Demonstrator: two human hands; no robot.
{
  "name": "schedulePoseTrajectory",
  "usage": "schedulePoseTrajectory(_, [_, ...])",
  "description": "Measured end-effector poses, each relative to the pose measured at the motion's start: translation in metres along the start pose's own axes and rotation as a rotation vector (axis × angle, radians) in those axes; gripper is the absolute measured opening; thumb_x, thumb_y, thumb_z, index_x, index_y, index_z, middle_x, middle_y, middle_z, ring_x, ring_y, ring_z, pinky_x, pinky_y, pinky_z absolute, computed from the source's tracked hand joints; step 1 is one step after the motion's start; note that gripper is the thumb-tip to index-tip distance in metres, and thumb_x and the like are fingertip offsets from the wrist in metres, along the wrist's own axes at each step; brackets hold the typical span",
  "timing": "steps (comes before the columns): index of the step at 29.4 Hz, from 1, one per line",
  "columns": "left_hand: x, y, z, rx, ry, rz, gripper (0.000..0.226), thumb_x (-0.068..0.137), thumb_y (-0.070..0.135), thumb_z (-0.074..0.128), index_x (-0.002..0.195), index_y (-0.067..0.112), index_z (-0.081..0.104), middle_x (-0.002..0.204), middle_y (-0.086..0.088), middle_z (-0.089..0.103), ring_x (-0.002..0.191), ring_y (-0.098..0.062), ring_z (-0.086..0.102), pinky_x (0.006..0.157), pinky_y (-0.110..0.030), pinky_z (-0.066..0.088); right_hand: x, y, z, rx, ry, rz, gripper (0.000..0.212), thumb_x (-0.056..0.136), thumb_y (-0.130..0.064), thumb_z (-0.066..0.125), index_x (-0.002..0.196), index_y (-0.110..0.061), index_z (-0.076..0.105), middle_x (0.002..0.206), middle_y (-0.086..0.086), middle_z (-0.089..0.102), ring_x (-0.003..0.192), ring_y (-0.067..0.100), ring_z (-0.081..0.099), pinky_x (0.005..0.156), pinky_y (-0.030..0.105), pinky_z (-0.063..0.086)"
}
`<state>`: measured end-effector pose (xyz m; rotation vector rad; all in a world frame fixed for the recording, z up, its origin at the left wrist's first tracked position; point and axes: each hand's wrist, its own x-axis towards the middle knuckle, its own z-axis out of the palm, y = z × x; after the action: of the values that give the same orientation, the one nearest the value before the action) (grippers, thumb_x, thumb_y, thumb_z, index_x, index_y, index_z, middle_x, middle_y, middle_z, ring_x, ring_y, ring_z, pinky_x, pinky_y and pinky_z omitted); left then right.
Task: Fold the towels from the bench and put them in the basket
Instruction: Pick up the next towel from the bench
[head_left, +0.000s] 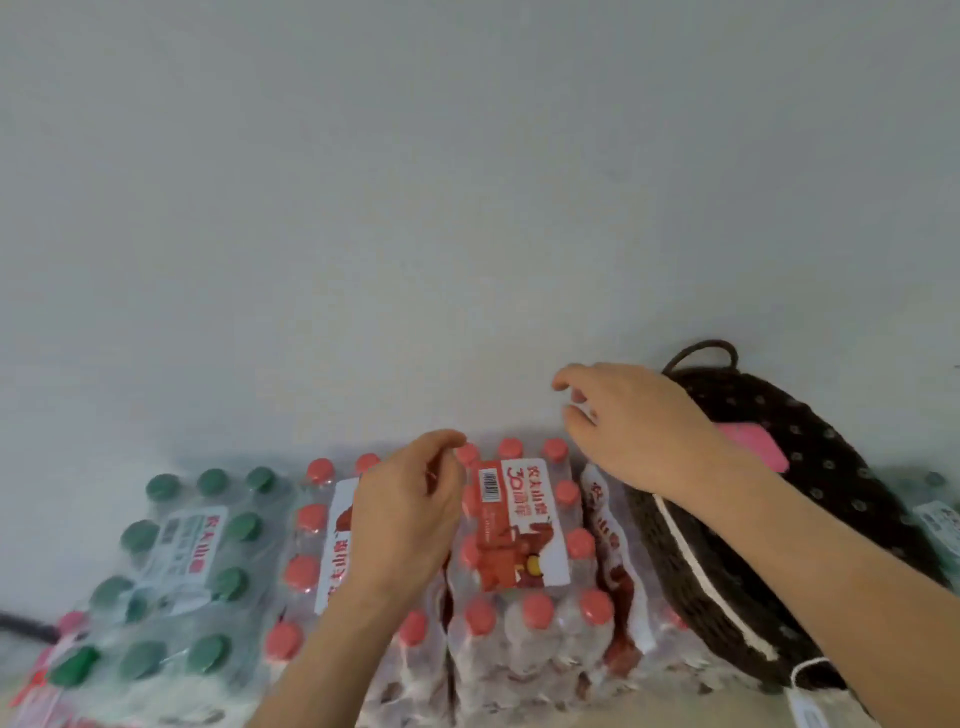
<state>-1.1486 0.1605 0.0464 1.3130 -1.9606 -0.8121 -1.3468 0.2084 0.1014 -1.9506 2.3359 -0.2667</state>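
Observation:
A dark brown woven basket (810, 499) with a loop handle stands at the right, resting on shrink-wrapped bottle packs. A pink folded towel (753, 447) lies inside it, partly hidden by my right arm. My right hand (628, 415) hovers in the air just left of the basket's rim, fingers loosely curled and holding nothing. My left hand (410, 509) hangs above the red-capped bottles, fingers relaxed and curled, also holding nothing. No bench and no other towel is in view.
Shrink-wrapped packs of red-capped bottles (519, 551) fill the middle, and green-capped packs (176, 566) lie at the left. A plain pale wall (415, 208) rises right behind them. A white tag (810, 712) hangs on a string from the basket's near side.

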Motion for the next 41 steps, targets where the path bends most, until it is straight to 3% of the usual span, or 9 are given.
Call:
schedulePoseTrajectory(8, [-0.063, -0.114, -0.186, 0.168, 0.138, -0.103, 0.025, 0.094, 0.021, 0.052, 0.11, 0.029, 0.069, 0.078, 0.011, 0.07, 0.08, -0.016, 0.066, 0.071, -0.031, 0.049, 0.028, -0.25, 0.044, 0.152, -0.203, -0.393, 0.027, 0.095, -0.031, 0.044, 0.117, -0.03, 0.059, 0.101, -0.002, 0.069, 0.087, 0.018, 0.061, 0.079, 0.034, 0.05])
schedulePoseTrajectory(12, [-0.116, -0.189, -0.27, 0.274, 0.21, -0.262, 0.031, 0.096, 0.02, 0.046, 0.116, 0.035, 0.062, 0.103, 0.013, 0.069, 0.097, -0.008, 0.061, 0.073, -0.019, 0.036, 0.023, -0.373, 0.083, 0.279, -0.313, -0.513, 0.025, 0.094, -0.031, 0.048, 0.115, -0.031, 0.062, 0.083, -0.012, 0.064, 0.069, 0.003, 0.056, 0.07, 0.026, 0.046])
schedulePoseTrajectory(14, [-0.146, -0.221, -0.309, 0.298, 0.274, -0.362, 0.033, 0.095, 0.016, 0.047, 0.118, 0.036, 0.061, 0.111, 0.017, 0.063, 0.103, -0.006, 0.057, 0.077, -0.017, 0.034, 0.019, -0.429, 0.1, 0.362, -0.401, -0.546, 0.023, 0.095, -0.031, 0.049, 0.114, -0.034, 0.062, 0.088, -0.013, 0.065, 0.073, 0.0, 0.059, 0.072, 0.022, 0.049])
schedulePoseTrajectory(20, [-0.233, -0.289, -0.397, 0.219, 0.485, -0.675, 0.025, 0.095, 0.023, 0.046, 0.106, 0.036, 0.065, 0.087, 0.015, 0.063, 0.09, -0.007, 0.061, 0.076, -0.026, 0.047, 0.002, -0.572, 0.157, 0.471, -0.601, -0.715, 0.015, 0.092, -0.026, 0.056, 0.1, -0.033, 0.067, 0.079, -0.014, 0.066, 0.068, -0.003, 0.059, 0.065, 0.011, 0.042])
schedulePoseTrajectory(23, [-0.266, -0.319, -0.415, 0.217, 0.569, -0.79, 0.028, 0.097, 0.021, 0.044, 0.11, 0.036, 0.064, 0.093, 0.017, 0.063, 0.092, -0.004, 0.06, 0.077, -0.023, 0.046, -0.006, -0.619, 0.186, 0.526, -0.703, -0.745, 0.015, 0.091, -0.021, 0.059, 0.097, -0.032, 0.068, 0.082, -0.01, 0.07, 0.071, 0.0, 0.063, 0.064, 0.011, 0.047])
schedulePoseTrajectory(27, [-0.3, -0.36, -0.456, 0.273, 0.722, -0.903, 0.027, 0.095, 0.02, 0.049, 0.11, 0.033, 0.066, 0.104, 0.017, 0.064, 0.093, -0.004, 0.057, 0.077, -0.018, 0.04, -0.017, -0.7, 0.226, 0.627, -0.83, -0.757, 0.016, 0.092, -0.02, 0.059, 0.099, -0.029, 0.07, 0.082, -0.005, 0.073, 0.078, 0.009, 0.068, 0.072, 0.026, 0.056])
schedulePoseTrajectory(31, [-0.309, -0.399, -0.507, 0.225, 0.867, -0.996, 0.021, 0.094, 0.024, 0.051, 0.102, 0.035, 0.067, 0.088, 0.02, 0.065, 0.084, -0.004, 0.06, 0.075, -0.023, 0.047, -0.025, -0.776, 0.264, 0.757, -1.008, -0.685, 0.017, 0.094, -0.015, 0.056, 0.098, -0.027, 0.067, 0.089, 0.0, 0.073, 0.08, 0.021, 0.068, 0.065, 0.035, 0.054])
schedulePoseTrajectory(38, [-0.3, -0.472, -0.614, 0.343, 1.054, -1.077, 0.027, 0.093, 0.015, 0.05, 0.108, 0.029, 0.067, 0.1, 0.018, 0.065, 0.085, 0.005, 0.052, 0.075, -0.003, 0.036, -0.018, -0.918, 0.305, 0.911, -1.284, -0.616, 0.017, 0.096, -0.017, 0.053, 0.108, -0.025, 0.062, 0.107, 0.0, 0.068, 0.093, 0.015, 0.065, 0.07, 0.028, 0.055])
schedulePoseTrajectory(41, [-0.309, -0.492, -0.665, 0.336, 1.179, -1.085, 0.024, 0.092, 0.018, 0.05, 0.105, 0.03, 0.066, 0.092, 0.019, 0.06, 0.085, -0.002, 0.057, 0.076, -0.023, 0.052, -0.019, -0.981, 0.309, 0.896, -1.375, -0.67, 0.023, 0.097, -0.015, 0.051, 0.116, -0.026, 0.059, 0.114, -0.002, 0.065, 0.101, 0.015, 0.064, 0.07, 0.027, 0.055])
